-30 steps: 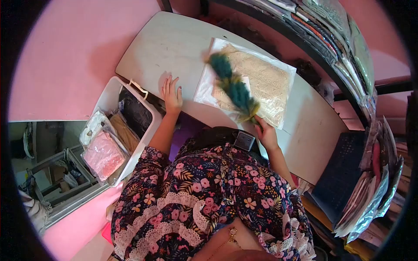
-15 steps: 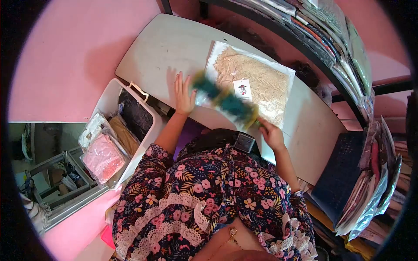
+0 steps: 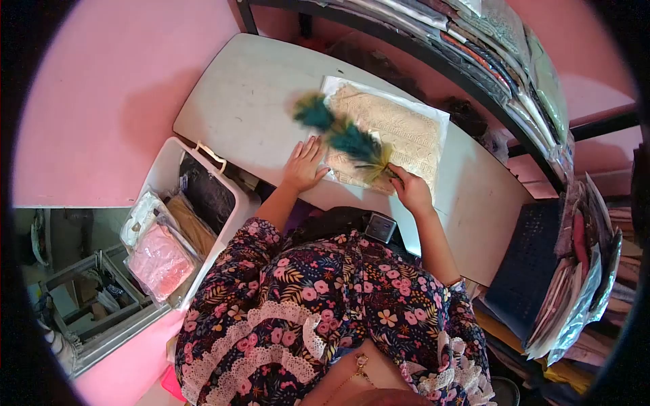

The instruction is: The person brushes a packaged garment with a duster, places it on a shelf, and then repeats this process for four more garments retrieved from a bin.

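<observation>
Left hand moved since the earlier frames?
Yes. Against the white bin, the left hand has shifted to the person's right, away from the bin and toward the bagged beige knit.

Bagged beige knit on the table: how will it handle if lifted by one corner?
The bagged knit looks soft and thin, so it would probably sag. Its shiny plastic is likely slippery. Lying flat and broad, it seems unlikely to roll or tip.

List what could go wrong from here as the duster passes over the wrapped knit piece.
The duster in the right hand might nudge the wrapped knit piece askew; the left hand lies close by its edge. Separately, the pink packet, piled high in the bin, might slide out if bumped.
</observation>
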`<state>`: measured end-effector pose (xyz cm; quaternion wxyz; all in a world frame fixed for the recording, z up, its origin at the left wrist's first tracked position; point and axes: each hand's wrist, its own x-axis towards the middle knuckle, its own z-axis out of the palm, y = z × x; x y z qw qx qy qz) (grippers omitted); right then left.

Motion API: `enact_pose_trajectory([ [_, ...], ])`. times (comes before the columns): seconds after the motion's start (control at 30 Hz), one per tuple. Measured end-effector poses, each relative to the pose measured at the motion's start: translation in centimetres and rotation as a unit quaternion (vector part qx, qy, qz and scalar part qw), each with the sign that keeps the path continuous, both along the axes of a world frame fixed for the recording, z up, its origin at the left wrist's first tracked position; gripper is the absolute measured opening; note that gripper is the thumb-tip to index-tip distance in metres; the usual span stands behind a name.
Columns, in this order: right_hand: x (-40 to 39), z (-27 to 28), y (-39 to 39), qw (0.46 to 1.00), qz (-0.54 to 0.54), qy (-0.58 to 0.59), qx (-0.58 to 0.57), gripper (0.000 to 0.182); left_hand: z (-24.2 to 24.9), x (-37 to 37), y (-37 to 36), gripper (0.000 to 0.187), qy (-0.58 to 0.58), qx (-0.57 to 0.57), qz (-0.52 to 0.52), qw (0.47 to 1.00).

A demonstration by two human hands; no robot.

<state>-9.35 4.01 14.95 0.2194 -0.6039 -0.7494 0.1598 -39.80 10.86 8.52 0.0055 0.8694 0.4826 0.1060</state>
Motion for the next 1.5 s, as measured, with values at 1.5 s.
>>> enact_pose_trajectory([
  [1.5,2.5,-5.4,-11.0,0.963,-0.225,0.139,0.041,0.036,-0.4,-1.1,0.1,0.065,-0.008,-0.003,0.019,1.000],
])
